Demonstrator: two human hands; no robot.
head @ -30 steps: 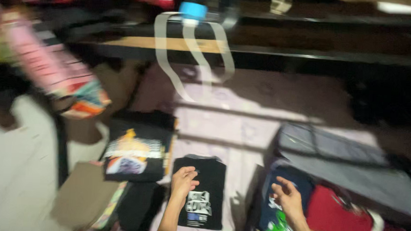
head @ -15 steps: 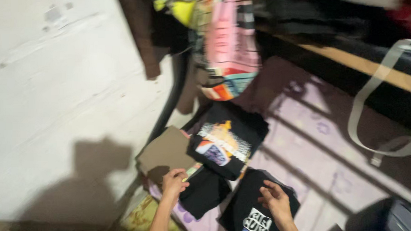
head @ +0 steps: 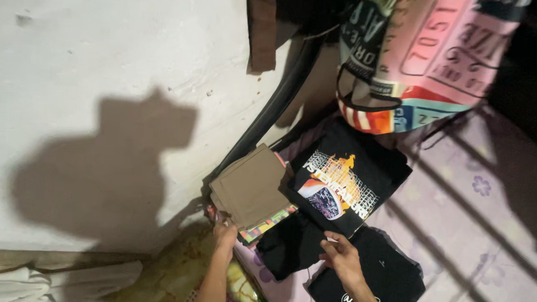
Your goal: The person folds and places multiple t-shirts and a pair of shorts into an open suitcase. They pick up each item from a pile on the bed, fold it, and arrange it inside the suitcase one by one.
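Large hanging bag (head: 429,55) seen at upper right, pink with printed label-like panels, striped red, orange and blue along its lower edge, hung above the folded black shirts, no screens or signs shown

Premises: domestic bedroom, sleeping/storage corner. Evidence: mattress w/ lilac flower-print sheet (head: 459,201) laid against a plain white plaster wall (head: 91,52); folded garments stacked on it, incl. tan folded cloth (head: 249,189) and black graphic T-shirts (head: 346,178). Patterned pink tote bag (head: 429,61) and dark clothing hang above, i.e. a home, not a shop.
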